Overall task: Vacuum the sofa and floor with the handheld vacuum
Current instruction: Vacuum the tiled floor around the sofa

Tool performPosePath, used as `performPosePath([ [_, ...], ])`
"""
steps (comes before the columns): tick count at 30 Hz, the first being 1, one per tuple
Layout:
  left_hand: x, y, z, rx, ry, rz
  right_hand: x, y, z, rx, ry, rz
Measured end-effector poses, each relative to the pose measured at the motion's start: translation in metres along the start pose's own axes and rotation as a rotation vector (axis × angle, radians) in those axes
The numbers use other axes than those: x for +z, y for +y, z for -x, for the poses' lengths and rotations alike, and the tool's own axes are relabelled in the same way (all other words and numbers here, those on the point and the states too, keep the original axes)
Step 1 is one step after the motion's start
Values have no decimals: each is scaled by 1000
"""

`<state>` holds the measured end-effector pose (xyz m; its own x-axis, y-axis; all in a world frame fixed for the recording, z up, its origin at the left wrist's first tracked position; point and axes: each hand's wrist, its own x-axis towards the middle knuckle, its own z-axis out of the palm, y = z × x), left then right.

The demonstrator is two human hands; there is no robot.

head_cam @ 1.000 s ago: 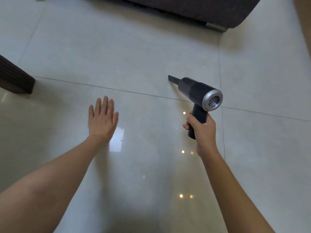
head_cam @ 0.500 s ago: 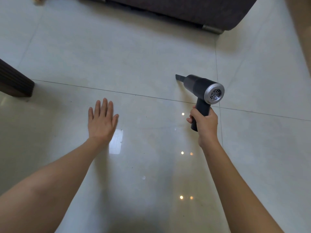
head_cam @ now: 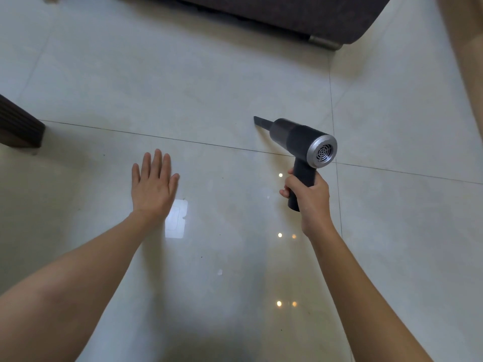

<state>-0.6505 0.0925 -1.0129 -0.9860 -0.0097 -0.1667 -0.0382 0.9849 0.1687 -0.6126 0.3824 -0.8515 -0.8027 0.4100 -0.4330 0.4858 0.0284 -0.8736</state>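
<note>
We see a handheld vacuum [head_cam: 300, 142] shaped like a pistol: a matte dark barrel, a flat narrow crevice nozzle [head_cam: 262, 123] at its far end, a brushed silver rear cap [head_cam: 322, 151] with a round slotted grille, and a plain dark cylindrical handle dropping from the barrel. It sits right of centre, held over the floor [head_cam: 183, 87] with its nozzle angled down toward the tiles just beyond a grout line; whether the tip touches them we cannot tell. The floor is laid in large, pale, glossy tiles with thin dark joints, and it mirrors small ceiling lights and a bright window patch [head_cam: 176, 218] close to the left wrist. A few tiny dark specks lie scattered on the tiles. At the top edge runs the underside of a sofa [head_cam: 287, 11] in dark woven fabric, resting on a short metallic foot [head_cam: 324, 44]. A dark ribbed wooden piece of furniture [head_cam: 18, 126] juts in at the left edge. Our right hand [head_cam: 308, 199] forms the grip, its fingers wrapped tightly round the vacuum's handle, forearm stretched forward. Our left hand [head_cam: 154, 186] is spread flat, palm down, fingers straight and slightly fanned above or on the tiles, well apart from the vacuum.
</note>
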Motion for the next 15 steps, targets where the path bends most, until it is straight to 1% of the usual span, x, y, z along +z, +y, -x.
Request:
performPosePath([
  [5,0,0,0,-2,5,4,10,8,13,-4,-78,33],
  [15,-1,2,0,-11,0,0,12,17,24,-1,-128,28],
])
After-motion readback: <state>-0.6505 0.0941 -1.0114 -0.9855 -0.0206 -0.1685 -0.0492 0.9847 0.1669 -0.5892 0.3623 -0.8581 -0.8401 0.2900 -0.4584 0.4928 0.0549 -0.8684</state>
